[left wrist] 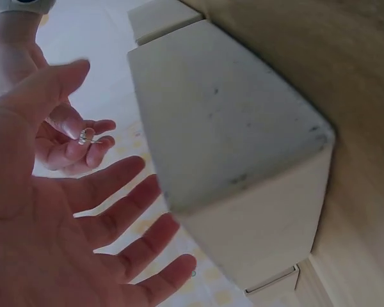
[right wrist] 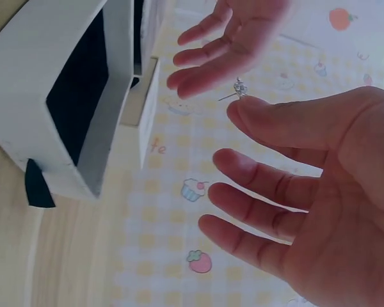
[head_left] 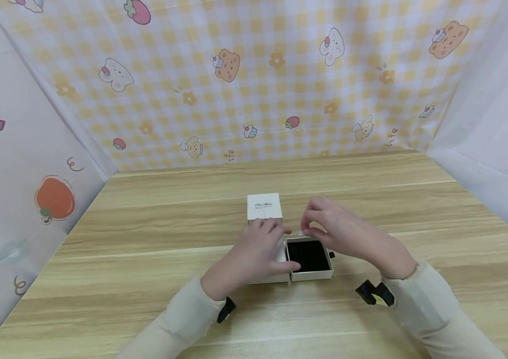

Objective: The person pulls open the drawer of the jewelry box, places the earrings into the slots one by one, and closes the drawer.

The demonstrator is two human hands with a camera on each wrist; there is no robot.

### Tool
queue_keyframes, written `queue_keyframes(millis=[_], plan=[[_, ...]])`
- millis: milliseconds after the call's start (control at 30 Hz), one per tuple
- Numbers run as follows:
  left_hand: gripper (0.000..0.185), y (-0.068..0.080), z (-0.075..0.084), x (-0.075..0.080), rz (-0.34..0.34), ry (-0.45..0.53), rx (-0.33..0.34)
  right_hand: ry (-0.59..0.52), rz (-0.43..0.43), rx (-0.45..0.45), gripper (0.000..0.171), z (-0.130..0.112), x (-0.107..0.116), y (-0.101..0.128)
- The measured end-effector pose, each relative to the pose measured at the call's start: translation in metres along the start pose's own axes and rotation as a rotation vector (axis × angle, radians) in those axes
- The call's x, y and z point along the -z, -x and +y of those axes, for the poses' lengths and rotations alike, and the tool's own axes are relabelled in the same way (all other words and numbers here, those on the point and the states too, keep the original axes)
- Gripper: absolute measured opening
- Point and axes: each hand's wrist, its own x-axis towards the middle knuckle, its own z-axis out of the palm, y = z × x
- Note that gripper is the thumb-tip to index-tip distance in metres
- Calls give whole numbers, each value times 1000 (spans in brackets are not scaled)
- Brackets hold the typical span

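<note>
A small white drawer box lies on the wooden table [head_left: 146, 239], its tray [head_left: 309, 256] pulled out to the right and lined in black. My left hand [head_left: 276, 239] rests on the box's sleeve with straight, spread fingers, thumb by the tray's near corner. My right hand [head_left: 311, 228] hovers just behind the tray and pinches a tiny silver stud [head_left: 300, 233]. In the left wrist view the stud [left wrist: 86, 136] shows between the right fingers, beyond my open left hand [left wrist: 115, 211] and the box [left wrist: 230, 141]. The right wrist view shows the stud [right wrist: 238, 87] at a fingertip of the right hand [right wrist: 256, 147], beside the tray [right wrist: 77, 83].
A second small white box [head_left: 264, 206] with printed script stands just behind my left hand. A black pull tab [head_left: 331, 255] sticks out of the tray's right side. Patterned cloth walls [head_left: 254, 80] close in the back and both sides of the table.
</note>
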Motion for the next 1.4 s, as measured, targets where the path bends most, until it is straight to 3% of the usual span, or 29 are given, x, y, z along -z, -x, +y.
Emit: queue_keyframes(millis=[267, 600, 1400], plan=[[76, 3, 3, -7, 7, -98, -32, -20, -105, -22, 12, 7, -8, -1], [78, 2, 4, -10, -12, -102, -29, -57, -197, -51, 11, 13, -19, -2], [76, 1, 3, -16, -35, -105, -6, -85, -260, -64, 14, 22, -36, -2]])
